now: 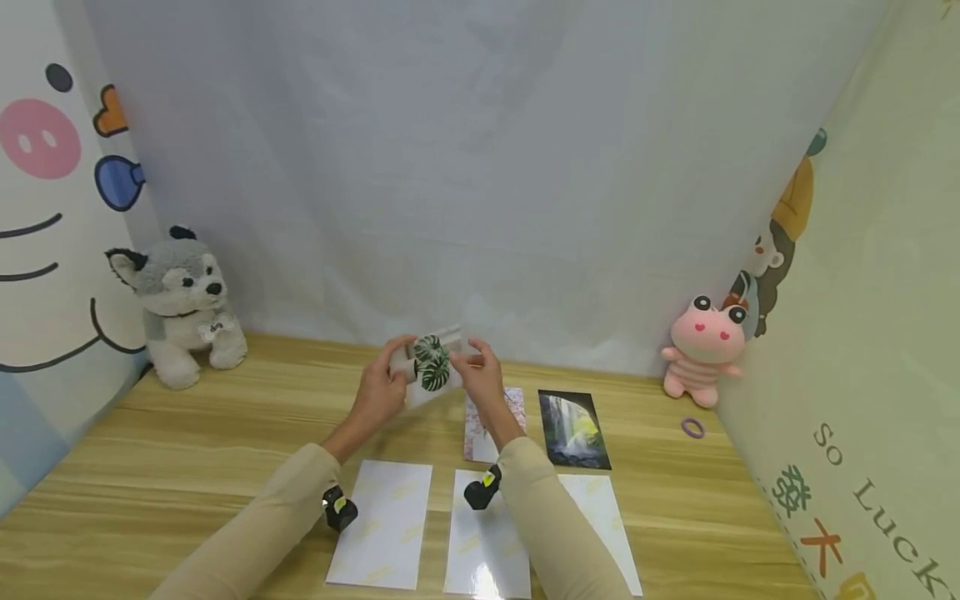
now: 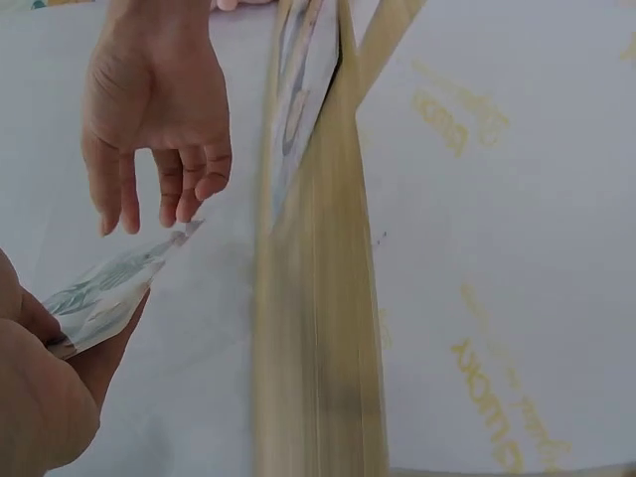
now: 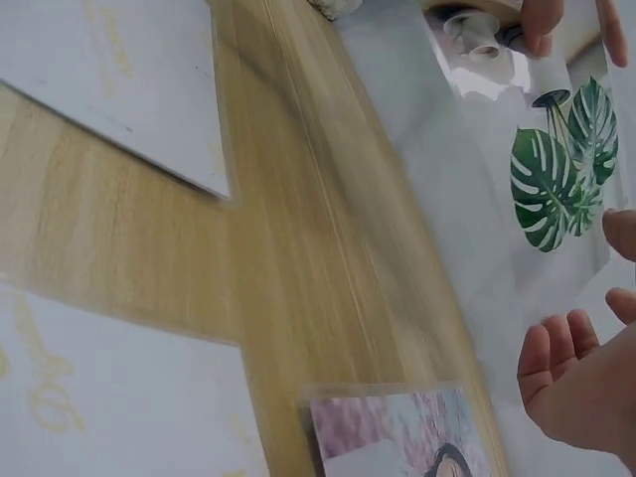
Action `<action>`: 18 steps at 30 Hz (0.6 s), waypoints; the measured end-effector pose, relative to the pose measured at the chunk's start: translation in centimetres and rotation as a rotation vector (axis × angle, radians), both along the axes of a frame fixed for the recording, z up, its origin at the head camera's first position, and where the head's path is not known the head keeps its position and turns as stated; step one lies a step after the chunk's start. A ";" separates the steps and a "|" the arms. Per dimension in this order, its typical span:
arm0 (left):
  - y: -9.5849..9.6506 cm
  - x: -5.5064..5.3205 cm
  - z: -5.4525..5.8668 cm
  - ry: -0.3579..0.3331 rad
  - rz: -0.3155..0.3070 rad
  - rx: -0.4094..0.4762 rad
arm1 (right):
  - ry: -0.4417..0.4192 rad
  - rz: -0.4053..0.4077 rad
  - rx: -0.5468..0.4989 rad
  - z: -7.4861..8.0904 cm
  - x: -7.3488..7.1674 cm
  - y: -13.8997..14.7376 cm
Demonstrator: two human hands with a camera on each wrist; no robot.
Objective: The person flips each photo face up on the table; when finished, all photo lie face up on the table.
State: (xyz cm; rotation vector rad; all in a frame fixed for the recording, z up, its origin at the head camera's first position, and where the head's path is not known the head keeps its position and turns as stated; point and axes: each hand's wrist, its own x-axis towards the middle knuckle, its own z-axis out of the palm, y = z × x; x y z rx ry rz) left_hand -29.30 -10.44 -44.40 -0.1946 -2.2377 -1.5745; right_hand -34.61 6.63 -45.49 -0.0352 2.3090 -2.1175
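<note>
My left hand (image 1: 381, 390) pinches a photo print (image 1: 433, 367) by its left edge, raised above the back of the table. Green monstera leaves in a white vase show on the print. My right hand (image 1: 480, 373) is by the print's right edge; in the left wrist view this right hand (image 2: 159, 119) has loosely extended fingers just off the print's far end. Below the right forearm lies a pink blossom print (image 1: 474, 433), partly covered by that arm. A waterfall print (image 1: 573, 429) lies to its right.
Three white sheets with yellow lettering lie near the front: a left sheet (image 1: 386, 525), a middle sheet (image 1: 480, 554) and a right sheet (image 1: 600, 517) partly under the right sleeve. A husky plush (image 1: 183, 308), a pink plush (image 1: 705, 346) and a purple ring (image 1: 692, 427) are at the sides.
</note>
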 end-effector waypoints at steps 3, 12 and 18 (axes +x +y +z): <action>0.1 0.0 0.4 -0.025 0.047 0.090 | 0.021 -0.033 0.047 -0.2 0.0 -0.2; 0.5 -0.2 0.7 -0.022 0.151 0.177 | -0.006 -0.018 -0.133 -0.6 0.4 -0.9; 1.0 -0.4 0.6 -0.054 0.185 0.250 | -0.037 0.020 -0.328 -1.0 0.8 -1.4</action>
